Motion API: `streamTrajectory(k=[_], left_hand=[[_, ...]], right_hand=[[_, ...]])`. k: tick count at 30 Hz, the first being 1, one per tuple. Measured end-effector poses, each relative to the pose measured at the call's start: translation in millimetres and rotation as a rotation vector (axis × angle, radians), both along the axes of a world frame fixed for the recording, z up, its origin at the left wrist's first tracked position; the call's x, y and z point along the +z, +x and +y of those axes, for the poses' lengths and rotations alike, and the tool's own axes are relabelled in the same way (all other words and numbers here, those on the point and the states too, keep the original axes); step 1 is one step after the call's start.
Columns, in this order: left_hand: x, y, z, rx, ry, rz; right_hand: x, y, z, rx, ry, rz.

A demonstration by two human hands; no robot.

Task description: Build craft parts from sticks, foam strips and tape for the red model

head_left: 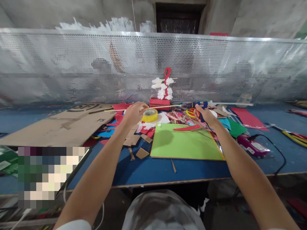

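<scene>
My left hand is closed around a thin pale wooden stick, which points across toward the right. In my right hand is a blue hot glue gun, its nozzle at or very near the stick's right end; whether they touch I cannot tell. A long translucent glue stick juts out from the gun's rear. Just beside my left hand lies a roll of yellow tape. Behind the stick stands a red base bearing a curved red upright with white fluffy pieces on it.
A green sheet lies in front of me, with cardboard scraps to its left. A large cardboard sheet covers the left side. On the right are a purple box with a cable and yellow-handled pliers. A perforated metal screen rises behind.
</scene>
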State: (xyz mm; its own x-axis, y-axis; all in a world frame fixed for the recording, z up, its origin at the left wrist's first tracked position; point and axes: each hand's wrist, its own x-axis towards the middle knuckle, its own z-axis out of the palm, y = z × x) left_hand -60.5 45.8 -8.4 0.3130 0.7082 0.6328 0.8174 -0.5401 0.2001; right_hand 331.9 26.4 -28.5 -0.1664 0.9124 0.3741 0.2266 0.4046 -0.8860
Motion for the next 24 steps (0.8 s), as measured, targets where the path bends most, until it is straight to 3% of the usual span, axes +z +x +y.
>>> streamTrajectory(k=[7, 13, 17, 20, 24], left_hand=[[-1.7, -1, 1, 0.029, -0.025, 0.017], [0.6, 1, -2, -0.031, -0.026, 0.018], [-0.1, 0, -1, 0.009, -0.026, 0.002], [-3.1, -2, 2, 0.022, -0.036, 0.026], [-7.1, -5, 9, -0.014, -0.047, 0.053]], right_hand=[[3.3, 1, -2, 0.093, -0.045, 0.078], [0.5, 2, 2, -0.05, -0.036, 0.08], [-0.3, 6, -5, 0.101, -0.168, -0.066], [0.3, 5, -4, 0.14, -0.145, 0.08], [0.3, 4, 2, 0.048, -0.177, 0.193]])
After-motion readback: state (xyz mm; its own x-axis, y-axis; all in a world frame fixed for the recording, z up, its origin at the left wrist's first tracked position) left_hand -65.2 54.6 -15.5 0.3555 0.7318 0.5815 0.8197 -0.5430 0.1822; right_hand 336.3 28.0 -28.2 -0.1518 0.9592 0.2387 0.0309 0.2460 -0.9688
